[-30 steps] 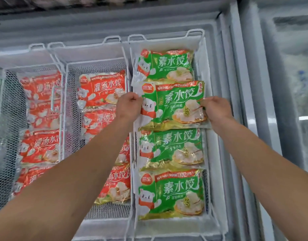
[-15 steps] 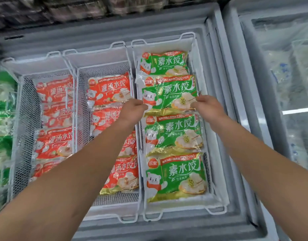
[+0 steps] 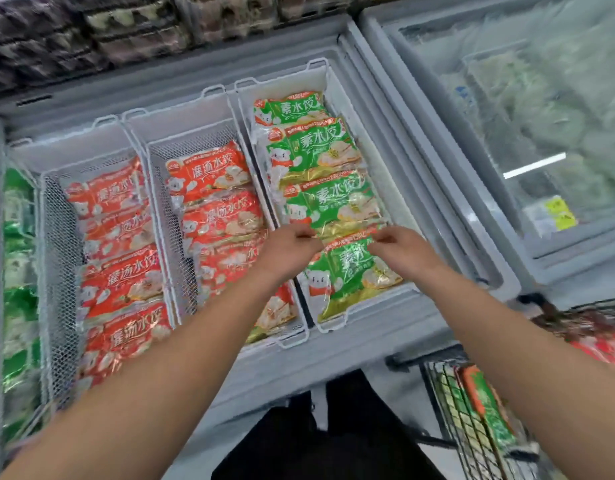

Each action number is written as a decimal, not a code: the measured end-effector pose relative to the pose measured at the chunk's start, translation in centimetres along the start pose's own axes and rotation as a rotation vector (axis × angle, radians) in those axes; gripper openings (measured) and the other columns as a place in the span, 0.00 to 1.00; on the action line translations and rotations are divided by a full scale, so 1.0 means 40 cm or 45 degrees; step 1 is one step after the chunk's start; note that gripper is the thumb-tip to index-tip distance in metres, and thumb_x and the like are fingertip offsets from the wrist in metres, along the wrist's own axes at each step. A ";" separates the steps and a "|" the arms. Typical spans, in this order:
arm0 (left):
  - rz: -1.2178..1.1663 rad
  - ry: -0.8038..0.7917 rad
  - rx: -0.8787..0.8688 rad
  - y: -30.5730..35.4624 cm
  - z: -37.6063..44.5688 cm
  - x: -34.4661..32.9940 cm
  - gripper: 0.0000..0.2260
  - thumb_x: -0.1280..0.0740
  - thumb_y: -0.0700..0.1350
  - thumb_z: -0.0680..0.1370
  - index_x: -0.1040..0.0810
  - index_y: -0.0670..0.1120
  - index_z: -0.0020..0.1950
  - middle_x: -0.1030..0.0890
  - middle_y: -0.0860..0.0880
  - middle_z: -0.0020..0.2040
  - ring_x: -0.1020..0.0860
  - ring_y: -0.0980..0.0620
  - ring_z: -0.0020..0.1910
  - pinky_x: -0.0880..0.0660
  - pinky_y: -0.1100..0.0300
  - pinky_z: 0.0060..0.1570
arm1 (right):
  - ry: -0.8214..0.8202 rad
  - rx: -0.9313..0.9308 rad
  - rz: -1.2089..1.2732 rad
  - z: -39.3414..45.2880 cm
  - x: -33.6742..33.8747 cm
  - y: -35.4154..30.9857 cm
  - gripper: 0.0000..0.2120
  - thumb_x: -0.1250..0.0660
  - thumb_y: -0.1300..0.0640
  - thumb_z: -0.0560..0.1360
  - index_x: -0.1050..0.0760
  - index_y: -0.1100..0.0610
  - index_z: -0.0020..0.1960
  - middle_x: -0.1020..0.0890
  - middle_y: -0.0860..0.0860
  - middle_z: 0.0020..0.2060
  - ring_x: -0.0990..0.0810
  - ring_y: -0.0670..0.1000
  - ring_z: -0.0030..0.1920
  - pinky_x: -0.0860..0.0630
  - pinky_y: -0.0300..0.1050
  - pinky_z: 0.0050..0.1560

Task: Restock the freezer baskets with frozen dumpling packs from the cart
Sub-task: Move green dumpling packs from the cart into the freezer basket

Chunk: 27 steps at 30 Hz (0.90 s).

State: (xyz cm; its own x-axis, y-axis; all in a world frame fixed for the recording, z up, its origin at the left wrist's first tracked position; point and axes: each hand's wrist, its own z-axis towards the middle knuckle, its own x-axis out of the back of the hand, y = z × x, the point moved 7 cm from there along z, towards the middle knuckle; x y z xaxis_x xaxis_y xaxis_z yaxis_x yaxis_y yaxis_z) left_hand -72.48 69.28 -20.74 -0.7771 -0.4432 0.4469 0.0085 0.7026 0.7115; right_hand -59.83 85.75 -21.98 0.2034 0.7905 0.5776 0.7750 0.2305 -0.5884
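Nearest glossy green plastic dumpling pack (image 3: 347, 282) in white wire freezer basket (image 3: 337, 327) is pinched at top edge by left hand (image 3: 288, 250) & right hand (image 3: 401, 250), fingers curled on it; should be laid flat, overlapping neighbour evenly.

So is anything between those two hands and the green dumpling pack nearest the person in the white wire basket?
Nothing visible. The left hand and right hand are already at the top edge of the nearest green dumpling pack, which lies in the right-hand white wire basket.
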 end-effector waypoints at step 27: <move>0.764 -0.709 -0.521 0.150 -0.420 -1.039 0.16 0.29 0.47 0.77 0.20 0.46 0.64 0.19 0.53 0.53 0.21 0.52 0.58 0.28 0.61 0.58 | 0.541 -0.808 0.869 -0.815 0.047 1.134 0.10 0.32 0.55 0.78 0.21 0.59 0.56 0.18 0.56 0.55 0.22 0.53 0.50 0.29 0.47 0.50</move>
State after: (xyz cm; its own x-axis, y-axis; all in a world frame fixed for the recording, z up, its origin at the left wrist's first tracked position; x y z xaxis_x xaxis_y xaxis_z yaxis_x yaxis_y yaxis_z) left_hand -29.58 82.58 -25.93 -0.7603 0.3398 0.5536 0.6491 0.4289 0.6283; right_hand -4.79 79.18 -29.15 0.8194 0.3456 0.4573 0.5632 -0.6335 -0.5305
